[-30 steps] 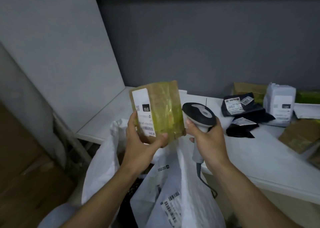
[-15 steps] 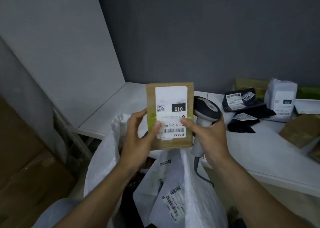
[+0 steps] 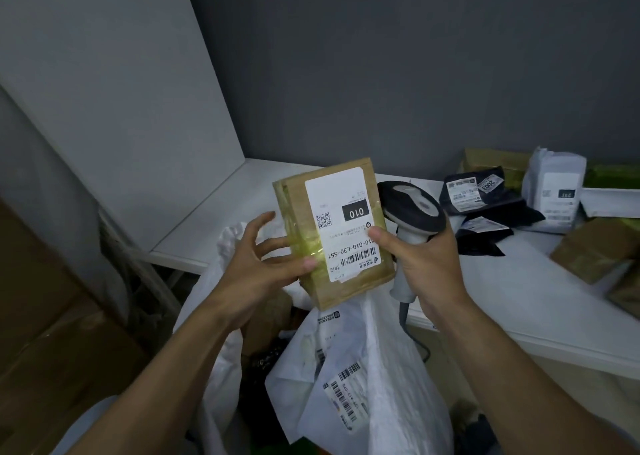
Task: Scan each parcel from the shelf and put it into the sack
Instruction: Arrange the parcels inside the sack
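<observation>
Cardboard parcel (image 3: 346, 290) pinched loosely in left hand (image 3: 256, 278), fingers splayed. Right hand (image 3: 429, 267) grips scanner (image 3: 415, 208), thumb on label (image 3: 343, 226). Best next: thumb off label, scanner squared to barcode (image 3: 358, 257).

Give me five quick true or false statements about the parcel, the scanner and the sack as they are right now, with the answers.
1. The brown parcel shows its label to the camera. True.
2. The left hand grips the scanner. False: the right hand grips it; the left hand holds the parcel.
3. The brown parcel lies in the sack. False: it is held above the sack.
4. Black bags lie on the shelf. True.
5. The sack holds nothing. False: a white barcoded parcel is inside.
</observation>
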